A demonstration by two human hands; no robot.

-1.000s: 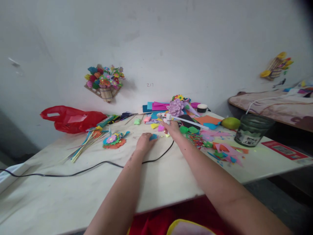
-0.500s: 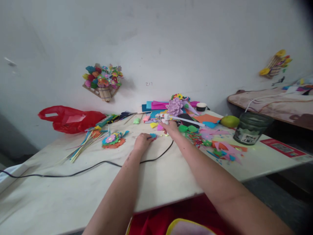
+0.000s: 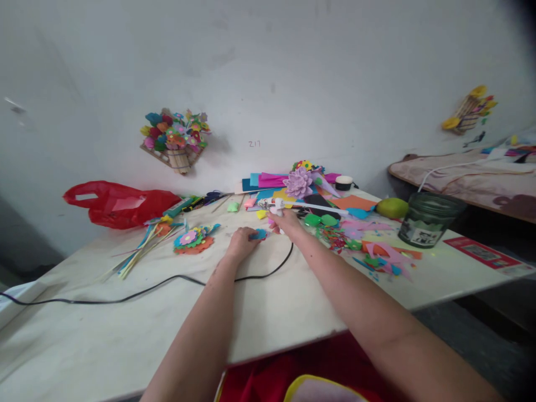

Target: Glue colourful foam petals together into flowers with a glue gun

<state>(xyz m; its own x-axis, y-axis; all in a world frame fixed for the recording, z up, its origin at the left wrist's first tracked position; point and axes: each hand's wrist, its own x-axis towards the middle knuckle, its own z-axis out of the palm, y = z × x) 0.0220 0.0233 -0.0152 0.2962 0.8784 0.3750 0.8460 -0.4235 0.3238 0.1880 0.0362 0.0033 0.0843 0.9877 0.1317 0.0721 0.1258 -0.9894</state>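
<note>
My right hand (image 3: pixel 288 224) is wrapped round a white hot glue gun (image 3: pixel 277 205), with a long white glue stick (image 3: pixel 324 208) reaching out of its back toward the right. The gun's nozzle end points left. A black cord (image 3: pixel 268 273) comes down from below that hand and runs left across the table. Just to the left, my left hand (image 3: pixel 242 244) pinches a small blue scalloped foam flower (image 3: pixel 260 234) low over the tabletop, with a bit of red at its lower edge. Layered foam flowers (image 3: pixel 193 240) lie left of this hand.
A red plastic bag (image 3: pixel 121 204) and thin sticks (image 3: pixel 140 251) lie at the left. Foam sheets (image 3: pixel 276 180) and a purple flower (image 3: pixel 298 183) are at the back. Coloured scraps (image 3: pixel 387 258), a green lidded jar (image 3: pixel 429 220) and a yellow-green fruit-like object (image 3: pixel 392 207) are on the right.
My right hand has moved slightly left with the glue gun, bringing it nearer the blue flower. My left hand still pinches the flower, almost unmoved.
</note>
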